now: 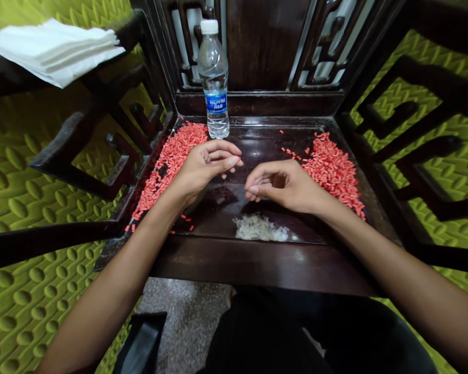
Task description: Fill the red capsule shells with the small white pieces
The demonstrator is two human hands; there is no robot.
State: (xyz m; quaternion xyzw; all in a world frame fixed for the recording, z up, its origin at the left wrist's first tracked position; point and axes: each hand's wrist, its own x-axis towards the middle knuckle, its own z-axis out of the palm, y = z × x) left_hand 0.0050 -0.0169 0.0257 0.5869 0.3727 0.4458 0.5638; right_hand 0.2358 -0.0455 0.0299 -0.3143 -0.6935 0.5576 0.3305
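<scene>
A person's left hand (212, 162) and right hand (278, 184) hover, fingers curled, before a clear plastic, blue-labelled bottle (214, 78) on a dark wooden seat (257, 140); whether either grip holds anything cannot be told. A heap of small red oblong pieces (183, 145) lies just left of the bottle, a second heap (333, 169) well right, whitish translucent bits (261, 228) nearer the person than the bottle.
</scene>
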